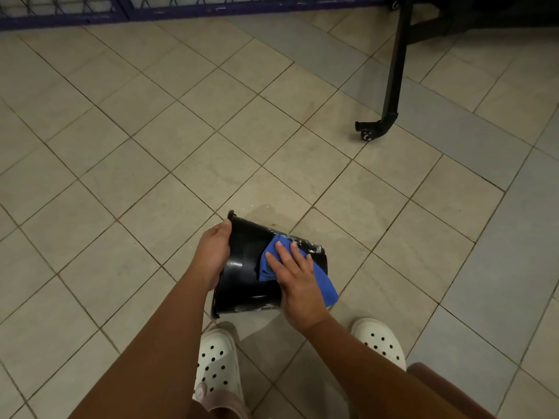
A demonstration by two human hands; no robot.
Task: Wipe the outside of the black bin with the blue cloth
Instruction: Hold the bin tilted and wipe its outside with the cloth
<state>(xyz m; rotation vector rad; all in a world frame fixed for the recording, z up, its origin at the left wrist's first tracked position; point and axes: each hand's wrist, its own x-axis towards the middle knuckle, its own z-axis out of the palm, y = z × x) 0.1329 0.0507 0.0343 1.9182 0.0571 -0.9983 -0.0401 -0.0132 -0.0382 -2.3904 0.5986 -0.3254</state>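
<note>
While my left hand [213, 255] grips the rim of the sideways bin [242, 267], my right hand [295, 279], fingers straight, presses the cloth [326, 287] on its wall; interior hidden.

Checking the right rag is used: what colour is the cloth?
The cloth is blue; head view.

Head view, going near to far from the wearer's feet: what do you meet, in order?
White shoes → black bin → wheeled leg → blue fence.
</note>
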